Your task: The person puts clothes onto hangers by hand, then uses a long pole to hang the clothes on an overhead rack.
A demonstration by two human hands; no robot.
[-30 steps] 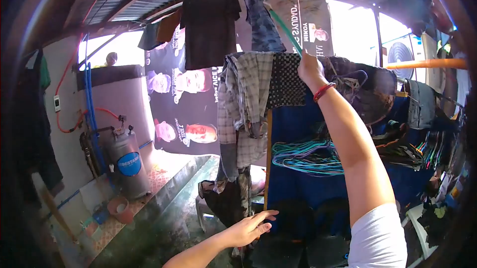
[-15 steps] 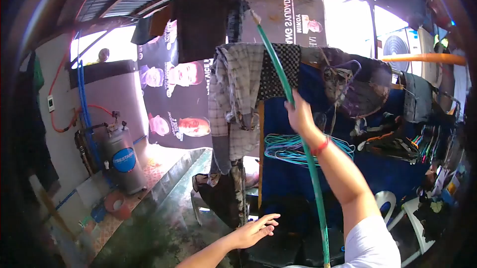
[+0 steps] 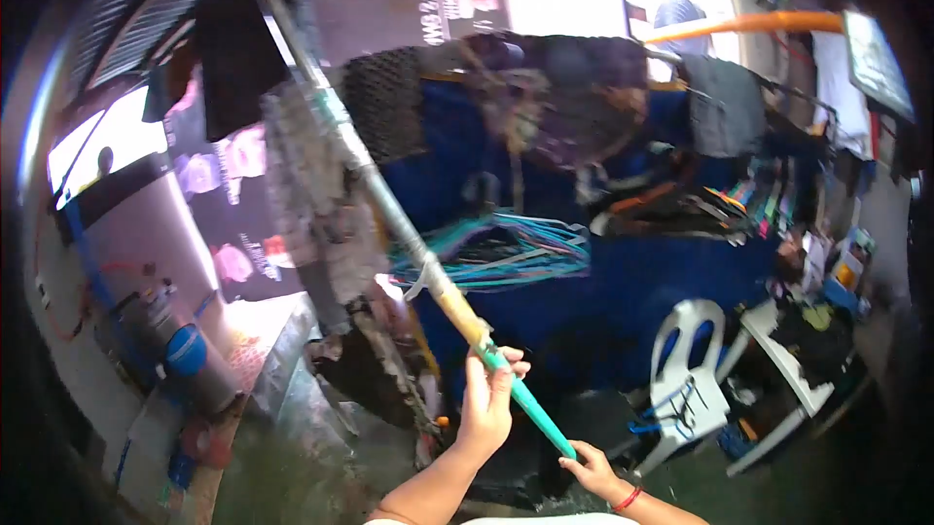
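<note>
A long pole (image 3: 389, 209) slants across the head view from upper left to lower middle. Its upper length looks grey and whitish, then comes a tan stretch and a green lower part. My left hand (image 3: 489, 403) is closed around the pole near where tan meets green. Lower down, my right hand (image 3: 595, 476), with a red band at the wrist, grips the green end. Behind the pole hang a patterned cloth (image 3: 384, 107) and a bundle of turquoise hangers (image 3: 516, 248). The pole's far tip is blurred near the top edge.
A white plastic chair (image 3: 689, 360) stands at the lower right. Dark hangers (image 3: 671, 209) and a grey cloth (image 3: 725, 102) hang along a rail. An orange pole (image 3: 749, 27) runs across the upper right. A grey tank (image 3: 199, 355) with a blue label stands at left.
My view has turned to the right. My left hand, free and open before, now holds the pole. My right hand has moved down to its lower end, and the pole leans more to the left.
</note>
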